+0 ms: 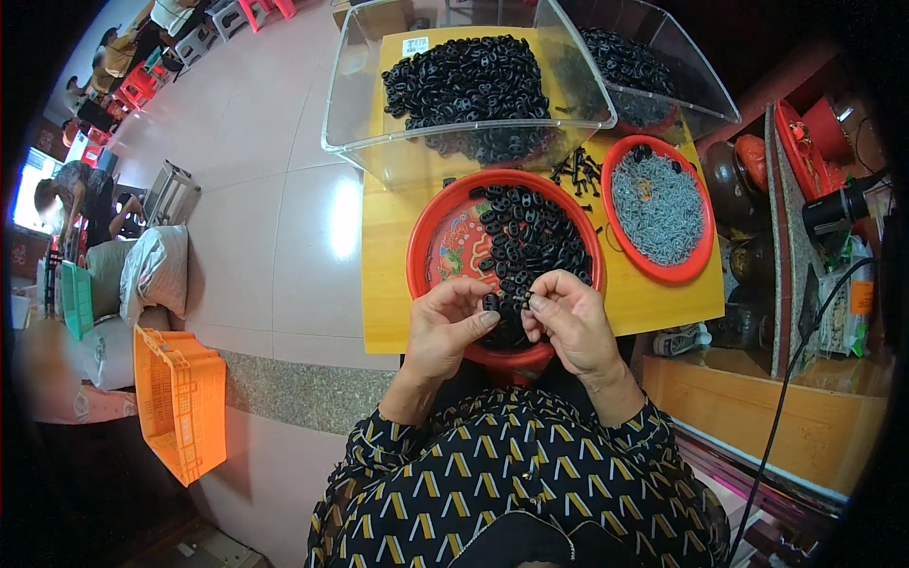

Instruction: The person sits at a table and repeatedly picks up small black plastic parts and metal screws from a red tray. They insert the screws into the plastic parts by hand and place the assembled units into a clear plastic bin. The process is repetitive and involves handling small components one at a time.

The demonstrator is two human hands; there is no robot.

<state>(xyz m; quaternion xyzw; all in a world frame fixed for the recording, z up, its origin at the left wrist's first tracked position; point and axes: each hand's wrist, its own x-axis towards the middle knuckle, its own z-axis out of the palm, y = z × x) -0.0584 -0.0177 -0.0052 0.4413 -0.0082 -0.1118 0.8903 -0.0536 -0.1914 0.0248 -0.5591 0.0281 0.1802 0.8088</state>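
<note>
Both my hands are over the near rim of a round red tray (423, 254) that holds many small black oval plastic parts (532, 233), each with two holes. Between the thumb and fingers of my left hand (445, 327) is one of these black oval parts (490, 302). My right hand (575, 322) is closed in a pinch just beside it; a tiny dark piece shows at the fingertips, too small to name. The two hands are close together but apart. Right of the tray, a red oval tray (681, 272) is full of small silver screws (657, 210).
Loose black screw-like pieces (579, 170) lie on the yellow table (388, 284) between the trays. Two clear bins, one a large bin (374, 142), hold more black parts at the back. An orange crate (204, 407) stands on the floor at left. A black cable (778, 407) hangs at right.
</note>
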